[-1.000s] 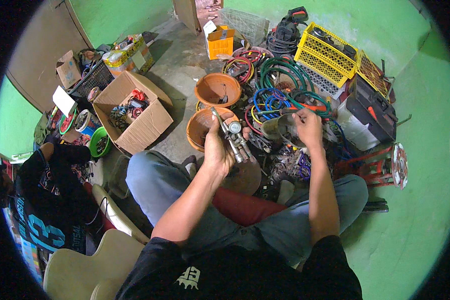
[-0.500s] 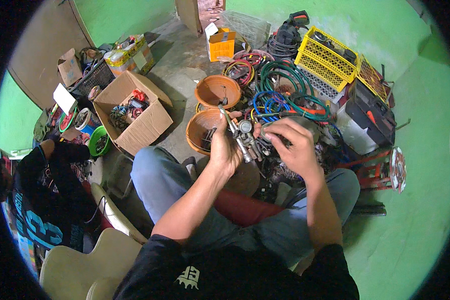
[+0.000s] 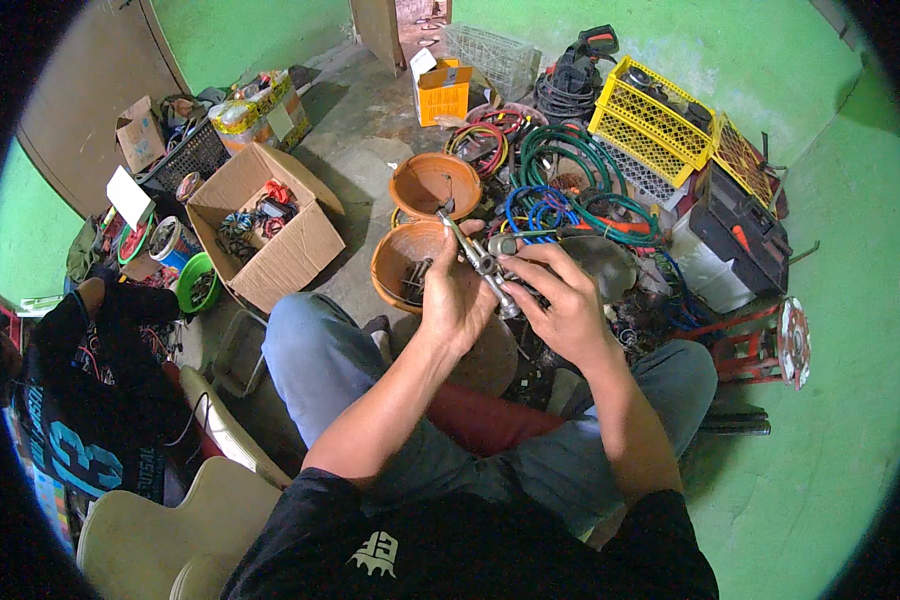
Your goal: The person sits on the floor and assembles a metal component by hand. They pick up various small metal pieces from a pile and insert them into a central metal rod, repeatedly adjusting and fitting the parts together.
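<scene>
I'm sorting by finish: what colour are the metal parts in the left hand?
The metal parts are silvery grey, best seen in the head view.

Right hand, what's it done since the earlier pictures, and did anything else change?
Your right hand moved left and toward you, seemingly letting go of the grey bowl, and its fingers are now at the metal parts in your left hand. The left hand kept holding them. The orange pots, carton and yellow crate stayed put.

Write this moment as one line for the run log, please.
left hand: holds metal parts; right hand: touches these parts, grip unclear; nearby: orange bowl with metal pieces; farther left: open cardboard box
</scene>
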Demonstrator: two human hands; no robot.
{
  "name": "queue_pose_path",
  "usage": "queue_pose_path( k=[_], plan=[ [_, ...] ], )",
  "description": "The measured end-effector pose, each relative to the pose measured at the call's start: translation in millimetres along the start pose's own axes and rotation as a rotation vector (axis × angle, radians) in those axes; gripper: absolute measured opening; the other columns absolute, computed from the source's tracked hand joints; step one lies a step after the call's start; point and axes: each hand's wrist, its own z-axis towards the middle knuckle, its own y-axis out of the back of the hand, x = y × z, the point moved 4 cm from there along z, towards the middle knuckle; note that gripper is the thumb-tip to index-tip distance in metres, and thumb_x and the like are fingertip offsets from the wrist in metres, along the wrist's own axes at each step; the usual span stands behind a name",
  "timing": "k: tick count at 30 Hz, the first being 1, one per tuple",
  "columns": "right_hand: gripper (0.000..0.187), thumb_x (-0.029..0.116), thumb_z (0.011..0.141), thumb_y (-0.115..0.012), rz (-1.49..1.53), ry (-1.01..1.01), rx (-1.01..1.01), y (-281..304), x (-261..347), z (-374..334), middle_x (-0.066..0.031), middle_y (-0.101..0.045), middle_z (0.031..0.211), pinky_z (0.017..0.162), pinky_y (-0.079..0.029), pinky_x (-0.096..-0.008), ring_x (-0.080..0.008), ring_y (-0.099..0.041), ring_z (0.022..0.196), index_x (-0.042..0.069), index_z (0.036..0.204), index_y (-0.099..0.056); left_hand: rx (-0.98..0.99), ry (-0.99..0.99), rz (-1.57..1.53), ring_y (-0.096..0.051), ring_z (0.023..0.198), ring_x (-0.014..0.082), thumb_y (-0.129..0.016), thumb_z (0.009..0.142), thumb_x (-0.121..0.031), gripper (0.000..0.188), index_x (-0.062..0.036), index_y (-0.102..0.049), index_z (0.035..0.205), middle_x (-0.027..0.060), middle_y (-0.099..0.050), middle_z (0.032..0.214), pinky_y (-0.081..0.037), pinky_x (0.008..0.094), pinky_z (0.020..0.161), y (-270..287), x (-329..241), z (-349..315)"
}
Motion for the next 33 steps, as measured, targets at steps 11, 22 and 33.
queue_pose_path(
  k=[11, 22, 33],
  plan=[
    [0.019, -0.001, 0.078, -0.076, -0.026, -0.029, -0.050, -6, -9, -3, -0.0102, -0.062, 0.094, 0.073, -0.053, -0.0362, -0.0248, -0.066, 0.084, 0.000, 0.097, -0.073, 0.006, -0.038, 0.126, -0.059, 0.104, 0.0212, -0.047, 0.105, -0.042, 0.039, -0.0075, -0.054, 0.123, 0.0090, -0.060, 0.110, -0.050, 0.0393, 0.094, 1, 7, 2],
    [0.011, 0.008, 0.088, -0.071, 0.350, -0.409, -0.210, -1, -36, -6, -0.0113, -0.067, 0.095, 0.078, -0.051, -0.0322, -0.0219, -0.066, 0.089, -0.002, 0.093, -0.071, -0.059, -0.019, 0.133, -0.062, 0.105, 0.0279, -0.047, 0.103, -0.047, 0.043, -0.0110, -0.052, 0.125, 0.0119, -0.061, 0.108, -0.052, 0.0494, 0.093, 5, 2, 3],
    [0.009, 0.008, 0.084, -0.073, -0.001, -0.399, 0.260, -17, -49, -24, -0.0140, -0.068, 0.083, 0.069, -0.052, -0.0363, -0.0271, -0.068, 0.074, 0.001, 0.089, -0.070, -0.111, -0.140, 0.100, -0.059, 0.113, 0.0327, -0.040, 0.105, -0.046, 0.045, -0.0126, -0.046, 0.135, 0.0159, -0.059, 0.120, -0.048, 0.0506, 0.096, 19, -31, 6]
  ],
)
